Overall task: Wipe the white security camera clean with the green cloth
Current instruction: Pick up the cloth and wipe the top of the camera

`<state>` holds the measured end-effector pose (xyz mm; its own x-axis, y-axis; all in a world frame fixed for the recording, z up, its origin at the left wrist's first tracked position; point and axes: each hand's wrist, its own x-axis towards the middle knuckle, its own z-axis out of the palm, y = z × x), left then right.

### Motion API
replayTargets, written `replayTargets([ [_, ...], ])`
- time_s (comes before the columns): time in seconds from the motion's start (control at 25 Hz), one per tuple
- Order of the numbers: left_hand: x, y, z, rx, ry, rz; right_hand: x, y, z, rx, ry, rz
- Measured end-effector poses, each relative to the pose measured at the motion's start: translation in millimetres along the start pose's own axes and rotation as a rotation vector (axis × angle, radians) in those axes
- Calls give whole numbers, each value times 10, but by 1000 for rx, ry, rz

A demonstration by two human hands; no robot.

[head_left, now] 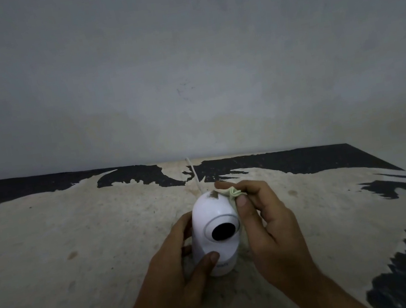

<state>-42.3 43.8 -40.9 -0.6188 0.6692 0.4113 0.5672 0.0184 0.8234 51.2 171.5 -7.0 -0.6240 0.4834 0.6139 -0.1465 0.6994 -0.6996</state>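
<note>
The white security camera [212, 213] stands upright on the worn table top, its dark round lens facing me. My left hand [176, 259] grips its base from the left, thumb across the front. My right hand [262, 219] holds a bunched pale green cloth [233, 193] pinched between thumb and fingers, pressed against the upper right of the camera's head. A small dark smudge shows on the top of the head next to the cloth. A thin white cable [195, 176] runs from behind the camera toward the wall.
The table top [77, 240] is beige where its black coating has peeled, with black patches at the back and right. A grey wall [182, 64] rises right behind it. The table's right edge slants away at the right.
</note>
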Motion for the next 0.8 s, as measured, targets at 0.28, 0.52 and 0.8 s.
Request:
replayTargets([
  [0.28, -12, -42, 8, 5, 12, 15, -23, -16, -80, -51, 14, 11],
  [0.52, -26, -37, -14, -7, -3, 45, -16, 44, -99, -54, 37, 11],
  [0.8, -8, -22, 26, -30, 54, -20, -124, -69, -7, -303, 84, -399],
])
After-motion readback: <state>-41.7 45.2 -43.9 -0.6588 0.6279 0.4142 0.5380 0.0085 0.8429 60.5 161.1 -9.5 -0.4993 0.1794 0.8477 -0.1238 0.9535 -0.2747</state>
